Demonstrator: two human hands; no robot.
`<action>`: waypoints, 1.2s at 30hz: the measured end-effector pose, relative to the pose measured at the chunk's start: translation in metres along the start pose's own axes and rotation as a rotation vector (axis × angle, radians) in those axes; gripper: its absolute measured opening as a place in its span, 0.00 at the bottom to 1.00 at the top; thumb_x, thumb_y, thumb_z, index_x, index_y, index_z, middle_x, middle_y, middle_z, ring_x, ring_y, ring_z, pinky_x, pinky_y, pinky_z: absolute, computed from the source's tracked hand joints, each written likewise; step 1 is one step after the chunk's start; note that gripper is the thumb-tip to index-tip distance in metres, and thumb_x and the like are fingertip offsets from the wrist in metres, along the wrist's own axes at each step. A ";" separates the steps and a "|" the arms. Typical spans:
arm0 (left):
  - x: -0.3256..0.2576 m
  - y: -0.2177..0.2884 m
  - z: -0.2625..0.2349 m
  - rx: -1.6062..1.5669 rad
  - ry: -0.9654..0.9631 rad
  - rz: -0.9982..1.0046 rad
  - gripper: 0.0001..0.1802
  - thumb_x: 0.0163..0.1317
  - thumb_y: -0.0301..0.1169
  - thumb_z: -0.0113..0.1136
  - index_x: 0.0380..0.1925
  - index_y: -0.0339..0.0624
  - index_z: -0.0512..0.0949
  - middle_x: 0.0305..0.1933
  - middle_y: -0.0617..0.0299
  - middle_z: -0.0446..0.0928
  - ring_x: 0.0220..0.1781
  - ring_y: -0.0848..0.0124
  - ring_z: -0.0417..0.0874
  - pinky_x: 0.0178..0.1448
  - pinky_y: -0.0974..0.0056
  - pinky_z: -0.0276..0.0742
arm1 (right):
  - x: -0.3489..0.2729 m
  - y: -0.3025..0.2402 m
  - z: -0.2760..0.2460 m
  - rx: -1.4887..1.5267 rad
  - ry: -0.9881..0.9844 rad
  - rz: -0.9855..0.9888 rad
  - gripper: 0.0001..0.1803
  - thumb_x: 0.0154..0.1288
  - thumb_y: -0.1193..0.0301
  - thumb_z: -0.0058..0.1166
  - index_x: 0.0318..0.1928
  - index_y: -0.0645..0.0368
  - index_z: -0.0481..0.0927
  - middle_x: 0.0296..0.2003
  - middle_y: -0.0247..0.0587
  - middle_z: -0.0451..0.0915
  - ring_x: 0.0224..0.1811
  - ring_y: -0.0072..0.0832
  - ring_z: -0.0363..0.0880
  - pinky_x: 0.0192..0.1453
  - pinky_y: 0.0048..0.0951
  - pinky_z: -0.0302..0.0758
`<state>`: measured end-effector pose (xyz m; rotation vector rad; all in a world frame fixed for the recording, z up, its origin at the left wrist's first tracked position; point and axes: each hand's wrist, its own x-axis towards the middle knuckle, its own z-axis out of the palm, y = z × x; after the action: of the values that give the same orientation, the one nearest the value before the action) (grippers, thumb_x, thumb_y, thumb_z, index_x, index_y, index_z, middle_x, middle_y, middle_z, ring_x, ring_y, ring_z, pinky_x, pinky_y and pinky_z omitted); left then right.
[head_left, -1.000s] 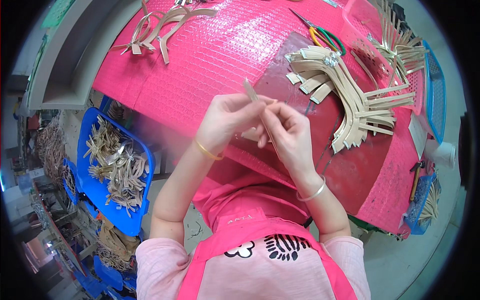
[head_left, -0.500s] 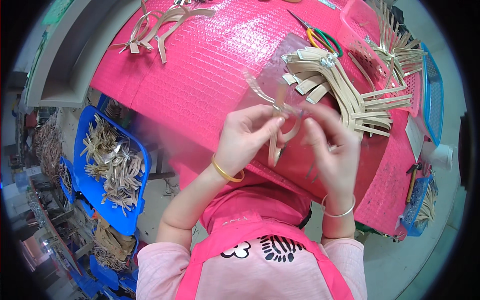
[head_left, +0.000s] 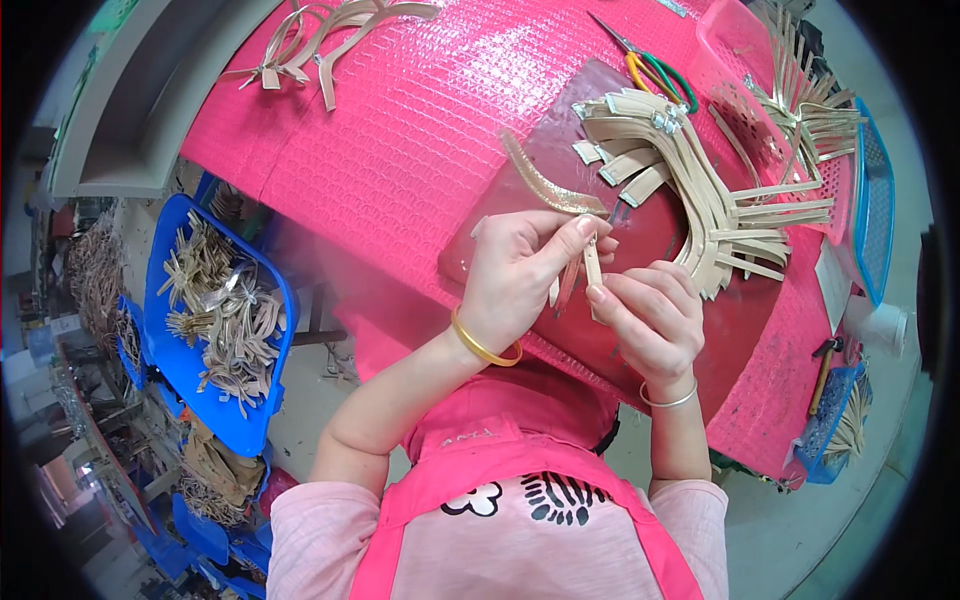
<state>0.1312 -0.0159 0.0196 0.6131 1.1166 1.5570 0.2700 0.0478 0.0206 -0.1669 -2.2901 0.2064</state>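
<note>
My left hand (head_left: pixel 520 275) pinches a thin tan strip (head_left: pixel 545 183) that curves up and to the left over the pink table. My right hand (head_left: pixel 650 320) grips the lower ends of the same strips (head_left: pixel 592 265) just below the left fingers, the two hands touching. Both work above a dark red mat (head_left: pixel 660 235). A fanned pile of similar tan strips (head_left: pixel 700 190) lies on the mat to the right of my hands. A gold bangle is on my left wrist, a silver one on my right.
The pink textured table cover (head_left: pixel 400 130) holds more bent strips (head_left: pixel 320 40) at the far left and scissors (head_left: pixel 650 65) with yellow and green handles. A blue crate (head_left: pixel 215 310) of finished bundles stands at lower left. Pink and blue trays (head_left: pixel 850 150) sit right.
My hands have shifted down and right over the mat. The strip that was looped between them now stands out straight, curving up-left from my left fingers.
</note>
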 end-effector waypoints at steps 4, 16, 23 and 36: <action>0.000 0.002 -0.002 -0.004 0.017 0.001 0.14 0.60 0.30 0.48 0.34 0.26 0.75 0.28 0.52 0.77 0.29 0.72 0.78 0.35 0.70 0.74 | -0.002 -0.003 -0.001 0.036 0.008 0.018 0.12 0.39 0.75 0.60 0.29 0.57 0.77 0.26 0.32 0.76 0.24 0.22 0.74 0.29 0.23 0.67; -0.007 0.007 -0.009 0.158 -0.087 0.021 0.15 0.62 0.31 0.45 0.34 0.27 0.75 0.26 0.57 0.76 0.23 0.79 0.73 0.29 0.75 0.69 | -0.001 -0.007 -0.001 0.287 0.117 0.265 0.08 0.43 0.79 0.57 0.29 0.59 0.77 0.24 0.34 0.76 0.24 0.25 0.75 0.28 0.21 0.68; -0.019 0.017 -0.010 0.512 -0.166 0.161 0.10 0.59 0.28 0.49 0.26 0.31 0.73 0.19 0.65 0.71 0.22 0.81 0.68 0.25 0.73 0.62 | 0.026 -0.006 0.017 0.912 0.266 1.084 0.04 0.58 0.74 0.51 0.28 0.62 0.75 0.19 0.26 0.71 0.19 0.09 0.62 0.20 0.12 0.56; -0.016 0.008 -0.020 0.350 0.201 0.250 0.13 0.53 0.21 0.53 0.41 0.35 0.73 0.31 0.56 0.78 0.32 0.73 0.79 0.29 0.70 0.76 | 0.022 -0.020 0.032 1.222 0.336 0.933 0.05 0.61 0.74 0.46 0.34 0.62 0.74 0.35 0.40 0.77 0.26 0.13 0.70 0.22 0.13 0.65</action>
<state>0.1157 -0.0375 0.0209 0.8713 1.5305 1.6754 0.2308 0.0291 0.0196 -0.5429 -1.2672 1.7934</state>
